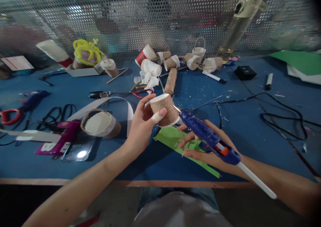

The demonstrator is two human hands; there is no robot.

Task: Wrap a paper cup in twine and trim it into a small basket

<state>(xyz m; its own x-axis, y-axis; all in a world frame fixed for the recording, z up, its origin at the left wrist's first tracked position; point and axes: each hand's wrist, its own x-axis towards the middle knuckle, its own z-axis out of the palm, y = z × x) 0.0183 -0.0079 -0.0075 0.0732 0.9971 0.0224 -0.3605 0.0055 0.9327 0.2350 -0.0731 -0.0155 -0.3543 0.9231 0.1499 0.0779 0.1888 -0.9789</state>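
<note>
My left hand [140,125] is wrapped round a paper cup [164,107] covered in brown twine, tilted with its white rim up; the thumb has a pale wrapping. In my right hand [200,145] is a blue hot glue gun [208,130], its metal tip at the cup's right side; I cannot tell whether it touches. A white glue stick [257,180] sticks out of the gun's back end. Under both hands lies a bright green sheet [173,138]. Just beyond the cup stands a roll of brown twine [171,81].
Left are a twine-handled cup [100,124], a purple glue gun [62,136], a phone [79,150] and a white ribbon strip [110,101]. Several decorated cups [193,61] and a tilted bottle [234,26] line the metal mesh. A black cable [281,99] crosses the right side.
</note>
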